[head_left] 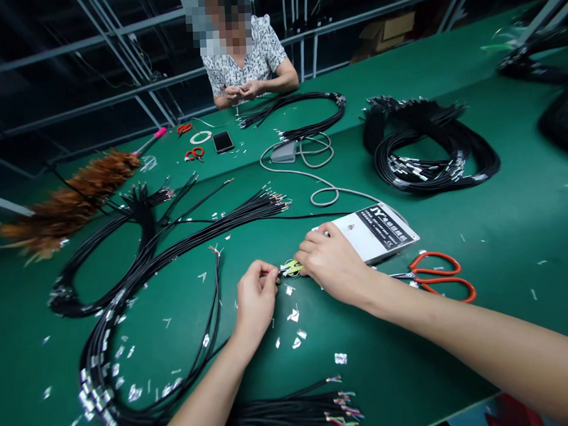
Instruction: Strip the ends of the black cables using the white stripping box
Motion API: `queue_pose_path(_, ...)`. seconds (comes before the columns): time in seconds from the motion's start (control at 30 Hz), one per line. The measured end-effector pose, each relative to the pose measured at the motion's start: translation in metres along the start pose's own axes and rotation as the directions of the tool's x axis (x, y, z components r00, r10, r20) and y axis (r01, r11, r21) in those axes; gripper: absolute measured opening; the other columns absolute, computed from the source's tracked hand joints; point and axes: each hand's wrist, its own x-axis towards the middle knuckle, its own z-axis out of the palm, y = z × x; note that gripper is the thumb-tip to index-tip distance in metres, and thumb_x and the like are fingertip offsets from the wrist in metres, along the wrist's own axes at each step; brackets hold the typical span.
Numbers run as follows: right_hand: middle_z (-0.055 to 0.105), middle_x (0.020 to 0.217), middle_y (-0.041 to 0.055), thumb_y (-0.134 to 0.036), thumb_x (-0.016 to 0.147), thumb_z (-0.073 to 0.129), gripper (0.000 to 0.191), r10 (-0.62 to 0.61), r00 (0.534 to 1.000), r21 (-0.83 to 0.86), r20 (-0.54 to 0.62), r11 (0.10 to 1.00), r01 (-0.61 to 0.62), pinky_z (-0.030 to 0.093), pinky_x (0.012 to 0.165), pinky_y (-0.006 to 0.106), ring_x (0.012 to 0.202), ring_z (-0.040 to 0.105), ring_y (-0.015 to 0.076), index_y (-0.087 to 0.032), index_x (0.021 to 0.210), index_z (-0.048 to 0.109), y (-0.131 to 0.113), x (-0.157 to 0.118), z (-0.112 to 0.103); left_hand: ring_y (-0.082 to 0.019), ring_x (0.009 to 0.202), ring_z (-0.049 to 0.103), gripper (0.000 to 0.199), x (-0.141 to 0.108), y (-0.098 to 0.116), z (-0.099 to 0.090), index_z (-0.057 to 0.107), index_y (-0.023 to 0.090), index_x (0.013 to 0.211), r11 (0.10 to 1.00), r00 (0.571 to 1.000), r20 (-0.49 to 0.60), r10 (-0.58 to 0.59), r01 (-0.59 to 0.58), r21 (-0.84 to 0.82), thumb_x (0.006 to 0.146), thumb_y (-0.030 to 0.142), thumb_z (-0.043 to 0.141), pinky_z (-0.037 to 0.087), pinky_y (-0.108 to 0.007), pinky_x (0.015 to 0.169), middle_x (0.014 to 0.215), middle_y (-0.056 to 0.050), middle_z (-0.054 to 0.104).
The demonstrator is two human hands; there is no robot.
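Observation:
My left hand [258,296] is closed in a pinch on the end of a black cable [224,345], most of which trails back toward me under the wrist. Just to the right, my right hand [330,261] has its fingers closed on a small yellow-green tool [292,268], whose exact kind I cannot make out. The tool meets the cable's tip between the two hands. Behind my right hand lies a white JY-labelled box [379,231], partly covered by the fingers. Scissors with red handles [440,276] rest beside my right forearm.
Bundles of black cable [172,249] curve over the green table [515,240] on the left. A coiled cable bundle [431,140] lies at the back right. Foil scraps [294,315] are scattered about. A feather duster [76,194] lies far left. A person [244,70] sits opposite, hands together.

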Motion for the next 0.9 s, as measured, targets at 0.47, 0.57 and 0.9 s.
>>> queue_pose_path(0.47,0.072,0.109,0.0081,-0.026,0.091,0.065,0.016,0.062,0.943,0.153,-0.327,0.988,-0.011,0.031,0.084,0.04,0.101,0.059,0.0252,-0.016,0.105,0.064,0.005,-0.032,-0.005,-0.011,0.047,0.042,0.018,-0.005,0.002,-0.001,0.055,0.02,0.072,0.994,0.999,-0.004,0.042,-0.042,0.099,0.078,0.037,0.057,0.029,-0.021,0.045,0.057,0.003,0.052)
queue_pose_path(0.57,0.072,0.114,0.0079,-0.016,0.096,0.055,0.011,0.214,0.837,0.27,-0.504,0.959,-0.083,0.036,0.086,0.037,0.104,0.06,0.0233,-0.018,0.105,0.06,0.013,-0.063,-0.006,-0.011,0.047,0.041,0.019,-0.006,0.003,-0.001,0.056,0.02,0.072,0.993,0.999,0.001,0.044,-0.044,0.106,0.078,0.038,0.057,0.028,-0.021,0.044,0.057,0.003,0.053)
queue_pose_path(0.9,0.074,0.113,0.0031,-0.01,0.094,0.052,0.015,0.284,0.787,0.288,-0.548,0.947,-0.141,0.034,0.085,0.038,0.106,0.063,0.0242,-0.023,0.095,0.059,0.005,-0.102,0.02,-0.012,0.047,0.043,0.021,-0.008,0.006,-0.007,0.056,0.02,0.07,0.985,0.998,-0.017,0.067,-0.063,0.164,0.079,0.039,0.057,0.028,-0.022,0.046,0.056,0.003,0.053)
